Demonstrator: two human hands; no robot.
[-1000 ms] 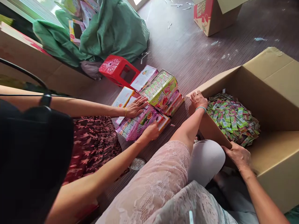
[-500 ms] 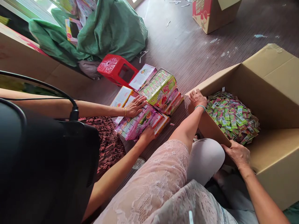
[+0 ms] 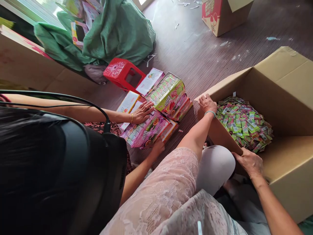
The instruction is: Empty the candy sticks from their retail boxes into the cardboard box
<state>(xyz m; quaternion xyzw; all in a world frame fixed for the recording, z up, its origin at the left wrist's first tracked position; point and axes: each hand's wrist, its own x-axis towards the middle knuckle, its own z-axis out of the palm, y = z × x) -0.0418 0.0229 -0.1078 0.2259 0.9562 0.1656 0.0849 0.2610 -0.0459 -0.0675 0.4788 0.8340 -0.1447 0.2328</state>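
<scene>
The person's left hand [image 3: 207, 103] rests on the near corner rim of a large open brown cardboard box [image 3: 290, 88], fingers curled over the edge in a grip on the card. A beaded bracelet circles that wrist. The right hand [image 3: 249, 162] clasps the same box lower down, on the near wall's edge, fingers wrapped over it. So the box sits between and beyond both hands, held at two points along its near side, on a dark wood-grain floor [image 3: 200, 52].

Inside the box, just past the left hand, lies a loose heap of small green and pink sachets [image 3: 242, 122].

To the left, a second person's hands work on flat pink and green display cartons [image 3: 156, 122]: one hand [image 3: 143, 112] lies flat on top, the other hand [image 3: 157, 145] holds the near edge. More such cartons are stacked [image 3: 170, 94] just beyond, near the left hand. Behind them lies a tipped red plastic stool [image 3: 122, 73], then a green cloth bag [image 3: 117, 31]. A smaller red-printed cardboard box [image 3: 220, 14] stands farther off.
</scene>
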